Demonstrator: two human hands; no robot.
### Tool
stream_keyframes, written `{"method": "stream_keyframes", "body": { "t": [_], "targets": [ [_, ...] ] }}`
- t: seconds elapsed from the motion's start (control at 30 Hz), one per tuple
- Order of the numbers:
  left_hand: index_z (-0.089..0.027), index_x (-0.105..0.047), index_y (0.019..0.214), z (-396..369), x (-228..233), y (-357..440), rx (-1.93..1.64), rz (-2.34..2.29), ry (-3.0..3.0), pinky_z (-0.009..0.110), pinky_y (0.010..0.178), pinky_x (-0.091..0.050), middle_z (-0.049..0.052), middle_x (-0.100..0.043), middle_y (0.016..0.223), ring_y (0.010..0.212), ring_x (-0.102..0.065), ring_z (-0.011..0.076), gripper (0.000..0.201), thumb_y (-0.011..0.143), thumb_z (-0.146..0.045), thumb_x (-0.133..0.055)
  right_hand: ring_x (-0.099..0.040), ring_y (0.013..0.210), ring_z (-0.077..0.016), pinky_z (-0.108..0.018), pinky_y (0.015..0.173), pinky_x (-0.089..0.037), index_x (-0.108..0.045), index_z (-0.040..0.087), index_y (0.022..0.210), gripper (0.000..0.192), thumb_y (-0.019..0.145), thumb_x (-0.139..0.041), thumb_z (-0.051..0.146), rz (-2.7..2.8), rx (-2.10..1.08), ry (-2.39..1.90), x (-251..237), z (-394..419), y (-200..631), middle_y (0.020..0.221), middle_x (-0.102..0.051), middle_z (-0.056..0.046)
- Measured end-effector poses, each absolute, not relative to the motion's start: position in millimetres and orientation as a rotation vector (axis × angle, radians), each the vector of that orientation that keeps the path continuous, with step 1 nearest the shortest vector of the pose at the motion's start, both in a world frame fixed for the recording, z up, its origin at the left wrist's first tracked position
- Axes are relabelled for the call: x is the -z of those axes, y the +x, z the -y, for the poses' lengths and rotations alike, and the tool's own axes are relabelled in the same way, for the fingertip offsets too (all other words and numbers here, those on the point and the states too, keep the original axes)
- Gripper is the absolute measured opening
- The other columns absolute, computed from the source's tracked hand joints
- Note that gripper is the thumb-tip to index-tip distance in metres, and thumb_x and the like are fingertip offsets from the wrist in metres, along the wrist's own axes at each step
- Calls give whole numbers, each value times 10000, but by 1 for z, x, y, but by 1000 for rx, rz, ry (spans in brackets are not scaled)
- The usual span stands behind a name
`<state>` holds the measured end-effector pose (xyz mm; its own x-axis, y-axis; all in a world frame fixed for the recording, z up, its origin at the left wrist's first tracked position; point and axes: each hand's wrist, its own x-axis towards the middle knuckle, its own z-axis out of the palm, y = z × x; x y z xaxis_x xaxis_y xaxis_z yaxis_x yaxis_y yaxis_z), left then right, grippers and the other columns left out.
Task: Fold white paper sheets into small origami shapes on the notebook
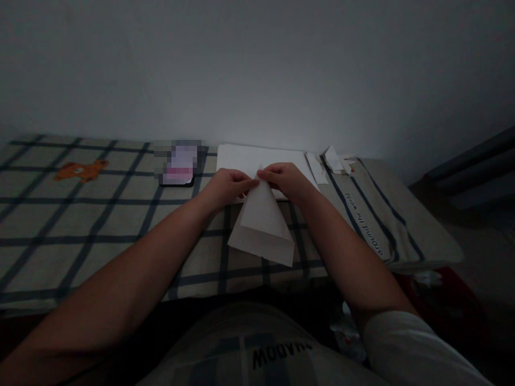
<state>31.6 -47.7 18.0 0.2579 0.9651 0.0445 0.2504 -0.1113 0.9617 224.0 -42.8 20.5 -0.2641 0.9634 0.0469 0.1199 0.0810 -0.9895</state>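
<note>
The fingers (250, 184) of the left hand (227, 187) and the fingers (265, 174) of the right hand (286, 179) are closed together in pinches on the pointed top of a folded white paper triangle (263, 225), the two hands touching at that tip. The paper triangle lies flat on a beige bed cover with dark blue checks (100, 225), its wide folded edge nearest the person. Just beyond the triangle, partly under both hands, lies a flat white paper sheet (249, 157). Beyond the triangle and to its right, small white paper scraps (330, 161) lie near the wall. To the left of the triangle, a dark phone (179, 167) rests on the cover, its screen blurred. Further left, an orange cartoon print (82, 170) marks the cover.
</note>
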Motion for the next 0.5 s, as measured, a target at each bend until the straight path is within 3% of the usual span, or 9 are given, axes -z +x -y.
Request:
{"method": "stream_keyframes", "body": {
  "t": [0.3,0.5],
  "targets": [
    [-195,-723,561,51,-25,33,-913,-1216,1633,245,487,-386,5,-610,490,472,-518,120,239,789,-249,-770,-536,649,-114,-283,656,-476,-714,180,689,277,730,-814,435,1485,-1320,-1087,-13,39,226,689,-654,-6],
    [-199,-732,581,50,-24,30,-979,-1146,1659,226,482,-371,-12,-621,507,481,-520,105,199,762,-259,-786,-500,615,-89,-249,600,-428,-735,181,731,260,696,-850,412,1405,-1315,-1093,-14,42,220,687,-640,18]
  ]
}}
